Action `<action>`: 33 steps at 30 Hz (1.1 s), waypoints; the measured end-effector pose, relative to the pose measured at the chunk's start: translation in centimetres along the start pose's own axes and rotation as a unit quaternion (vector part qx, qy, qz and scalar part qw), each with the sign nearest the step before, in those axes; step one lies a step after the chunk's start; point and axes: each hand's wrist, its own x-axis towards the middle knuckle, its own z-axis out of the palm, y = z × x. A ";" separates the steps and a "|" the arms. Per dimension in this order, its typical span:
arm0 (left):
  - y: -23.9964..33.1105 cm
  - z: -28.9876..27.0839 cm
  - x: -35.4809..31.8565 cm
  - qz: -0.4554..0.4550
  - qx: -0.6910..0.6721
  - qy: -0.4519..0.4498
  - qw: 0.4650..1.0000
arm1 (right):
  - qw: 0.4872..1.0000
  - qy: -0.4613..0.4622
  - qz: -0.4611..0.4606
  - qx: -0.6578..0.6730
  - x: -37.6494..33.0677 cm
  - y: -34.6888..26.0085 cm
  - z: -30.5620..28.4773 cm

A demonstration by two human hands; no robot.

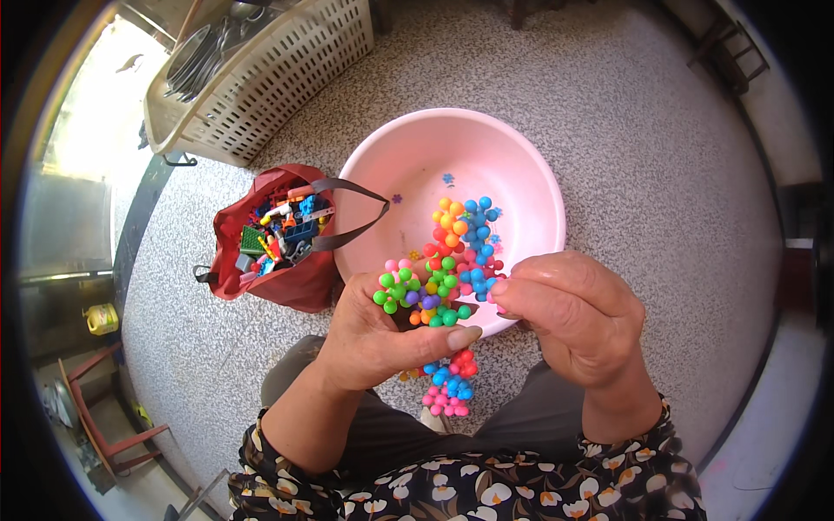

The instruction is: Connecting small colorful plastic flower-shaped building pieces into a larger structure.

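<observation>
A cluster of joined knobbly plastic building pieces, in green, blue, orange, red, pink and purple, is held up over the near rim of the pink basin. My left hand wraps round the middle of the cluster, its thumb along the near side. A tail of red, blue and pink pieces hangs below that thumb. At the cluster's right side, my right hand pinches a small pink piece beside the blue ones; its fingertips partly cover it.
A red bag of mixed toy pieces stands left of the basin, one strap over the basin's rim. Behind it is a cream slatted basket with metal utensils. A wooden chair and a yellow container are at far left.
</observation>
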 end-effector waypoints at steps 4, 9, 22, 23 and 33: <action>0.1 -0.1 0.0 -0.006 0.016 -0.001 1.000 | 1.000 -0.006 0.004 0.006 0.0 -0.1 -0.1; 0.0 -0.3 0.1 -0.016 0.015 -0.006 1.000 | 1.000 -0.006 0.023 0.007 -0.1 -0.5 0.2; -1.1 -0.2 0.4 -0.018 -0.100 0.109 0.989 | 0.986 -0.007 0.145 0.081 0.2 -1.6 1.1; -1.2 -0.2 0.5 -0.002 -0.085 0.117 0.990 | 0.978 -0.004 0.185 0.101 0.3 -1.7 1.1; -1.8 -0.7 0.4 0.080 0.097 0.066 0.990 | 0.929 0.070 0.275 0.237 -0.6 -0.6 2.3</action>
